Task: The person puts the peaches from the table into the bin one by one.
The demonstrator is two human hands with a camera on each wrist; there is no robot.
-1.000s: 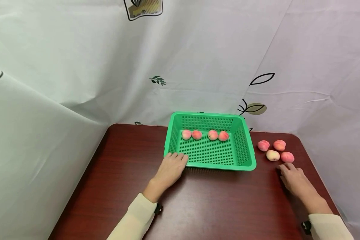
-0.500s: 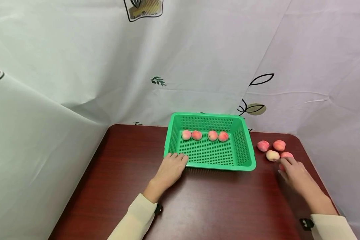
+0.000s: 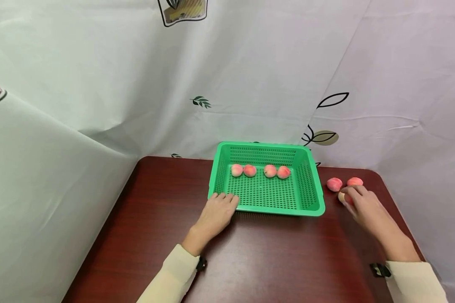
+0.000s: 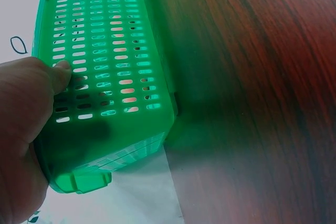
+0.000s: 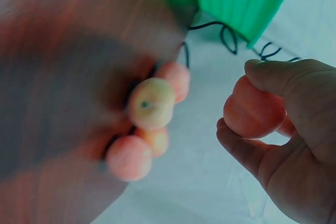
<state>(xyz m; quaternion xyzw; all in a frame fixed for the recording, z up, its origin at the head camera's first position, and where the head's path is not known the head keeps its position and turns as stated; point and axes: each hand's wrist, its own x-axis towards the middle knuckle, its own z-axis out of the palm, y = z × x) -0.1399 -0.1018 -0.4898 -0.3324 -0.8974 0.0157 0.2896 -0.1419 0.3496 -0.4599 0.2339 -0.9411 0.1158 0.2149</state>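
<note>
My left hand (image 3: 217,210) grips the near-left rim of a green plastic basket (image 3: 280,211). In the left wrist view its thumb (image 4: 62,74) presses the slotted outer wall. Inside the basket sit several peaches, among them a pale pink peach (image 3: 236,170) and a redder peach (image 3: 283,172). At the right, my right hand (image 3: 368,210) holds a reddish peach (image 5: 254,109) between thumb and fingers. It hovers over the loose peaches, partly covering a pale peach (image 3: 341,197). Beyond it lie a pink peach (image 3: 334,184) and an orange-pink peach (image 3: 354,181). Another pink peach (image 5: 128,158) shows only in the right wrist view.
The dark red-brown table (image 3: 167,202) bears everything. White printed cloth (image 3: 250,75) hangs behind the table and along its sides, close to the basket's back. The loose peaches lie near the table's right back corner.
My right hand has picked up a peach from near the loose group and moved up and left over the pale one. The left hand and the basket stay in place.
</note>
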